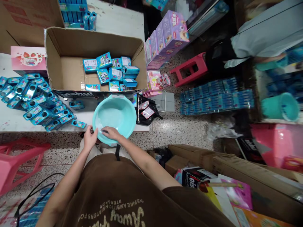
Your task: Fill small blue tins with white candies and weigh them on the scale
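A turquoise plastic basin (118,115) stands at the front edge of the white table, part of it over the edge toward my body. My left hand (90,138) is closed on the basin's near left rim, fingertips up against the wall. My right hand (111,133) reaches over the near rim into the basin, its fingers curled together near the inner wall. Something small and dark shows under those fingers, too small to name. Behind the basin stands an open cardboard box (71,71) holding several small blue candy boxes (103,76).
Many blue boxes (38,101) are heaped on the table (118,19) at left, beside a pink box (28,60). Purple cartons (165,37) stand right of the cardboard box. Red stools (189,69) and stacked blue packs (215,97) are on the floor. A person (267,28) is at right.
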Available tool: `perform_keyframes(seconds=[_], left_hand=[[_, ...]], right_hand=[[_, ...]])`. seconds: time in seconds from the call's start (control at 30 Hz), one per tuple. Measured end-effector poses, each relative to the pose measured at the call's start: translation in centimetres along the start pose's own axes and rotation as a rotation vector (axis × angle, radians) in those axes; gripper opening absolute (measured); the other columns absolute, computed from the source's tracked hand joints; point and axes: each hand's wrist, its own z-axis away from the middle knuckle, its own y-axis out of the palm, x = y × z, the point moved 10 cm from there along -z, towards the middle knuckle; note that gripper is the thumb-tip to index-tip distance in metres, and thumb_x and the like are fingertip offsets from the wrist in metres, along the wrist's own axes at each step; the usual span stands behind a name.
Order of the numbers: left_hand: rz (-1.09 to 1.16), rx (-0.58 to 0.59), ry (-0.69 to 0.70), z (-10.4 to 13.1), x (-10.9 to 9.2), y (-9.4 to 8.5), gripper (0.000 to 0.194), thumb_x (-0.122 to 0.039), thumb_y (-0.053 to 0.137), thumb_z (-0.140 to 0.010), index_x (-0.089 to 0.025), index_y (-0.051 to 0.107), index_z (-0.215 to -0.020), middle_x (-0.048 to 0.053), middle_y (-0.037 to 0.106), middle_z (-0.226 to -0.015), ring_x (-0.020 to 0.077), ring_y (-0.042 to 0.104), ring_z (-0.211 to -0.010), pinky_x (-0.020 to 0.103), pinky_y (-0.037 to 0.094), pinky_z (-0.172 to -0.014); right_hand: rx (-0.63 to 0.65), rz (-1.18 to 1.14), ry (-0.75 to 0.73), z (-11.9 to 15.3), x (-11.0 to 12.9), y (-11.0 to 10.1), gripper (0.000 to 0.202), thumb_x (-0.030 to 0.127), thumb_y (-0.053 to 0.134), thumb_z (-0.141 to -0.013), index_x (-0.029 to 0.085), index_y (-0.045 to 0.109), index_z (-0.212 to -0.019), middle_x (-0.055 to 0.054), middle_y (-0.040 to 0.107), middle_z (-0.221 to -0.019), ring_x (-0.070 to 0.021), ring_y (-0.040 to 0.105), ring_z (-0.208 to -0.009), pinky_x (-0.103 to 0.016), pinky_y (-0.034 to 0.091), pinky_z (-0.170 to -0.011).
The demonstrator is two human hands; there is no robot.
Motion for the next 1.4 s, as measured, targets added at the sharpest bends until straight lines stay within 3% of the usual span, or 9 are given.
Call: perform_keyframes(seconds=[0.27, 0.5, 0.77, 0.93, 1.07, 1.4], left_hand=[[0.035, 0.013, 0.009, -0.2, -0.1, 0.1, 0.024, -0.039, 0.059, -0.075, -0.021, 0.051, -0.088, 0.001, 0.062, -0.086, 0.0139, 0.06, -0.072, 0.023, 0.046, -0.064], [0.038, 0.021, 0.028, -0.5, -0.1, 0.1, 0.024, -0.04, 0.059, -0.076, -0.02, 0.051, -0.089, 0.001, 0.06, -0.087, 0.0129, 0.059, -0.072, 0.023, 0.046, -0.066], [0.076, 0.021, 0.015, -0.7, -0.2, 0.2, 0.025, -0.04, 0.06, -0.075, -0.02, 0.05, -0.087, 0.0, 0.059, -0.085, 0.0124, 0.058, -0.071, 0.023, 0.046, -0.065], [0.03, 0.016, 0.029, -0.8, -0.7, 0.0, 0.024, -0.039, 0.059, -0.076, -0.02, 0.051, -0.088, 0.001, 0.059, -0.085, 0.0116, 0.056, -0.068, 0.022, 0.043, -0.061], [0.011, 0.004, 0.028, -1.0, -0.3, -0.1, 0.024, -0.039, 0.059, -0.077, -0.02, 0.052, -0.089, 0.0, 0.058, -0.082, 0.0101, 0.051, -0.063, 0.021, 0.04, -0.057], [0.044, 0.019, 0.015, -1.1, 0.2, 0.1, 0.025, -0.04, 0.059, -0.077, -0.02, 0.052, -0.09, 0.0, 0.059, -0.085, 0.0111, 0.054, -0.068, 0.021, 0.042, -0.062]], right_hand=[[0.163, 0.178, 0.031, 1.3, -2.0, -0.2, 0.018, 0.027, 0.054, -0.085, 0.02, 0.069, -0.094, -0.005, 0.067, -0.098, -0.0181, 0.059, -0.088, -0.024, 0.04, -0.071], [-0.065, 0.112, -0.024, -0.4, -0.6, -1.8, 0.022, 0.028, 0.053, -0.088, 0.018, 0.063, -0.104, -0.007, 0.064, -0.102, -0.0174, 0.057, -0.096, -0.024, 0.04, -0.078], [-0.118, 0.075, 0.011, -3.0, 1.6, -1.7, 0.026, 0.025, 0.055, -0.086, 0.017, 0.056, -0.11, -0.007, 0.058, -0.109, -0.0169, 0.055, -0.095, -0.025, 0.042, -0.077], [-0.057, 0.133, 0.031, -2.9, 1.3, -1.1, 0.02, 0.017, 0.052, -0.084, 0.018, 0.058, -0.103, -0.006, 0.057, -0.106, -0.0169, 0.054, -0.087, -0.025, 0.041, -0.071], [-0.082, 0.143, 0.03, -2.8, 1.2, -0.9, 0.016, 0.011, 0.05, -0.082, 0.016, 0.061, -0.093, -0.007, 0.059, -0.098, -0.0184, 0.053, -0.09, -0.026, 0.04, -0.075], [-0.213, -0.23, 0.169, -2.6, -1.4, -1.6, 0.02, 0.009, 0.054, -0.077, 0.016, 0.067, -0.09, -0.006, 0.067, -0.093, -0.0153, 0.06, -0.085, -0.025, 0.044, -0.081]])
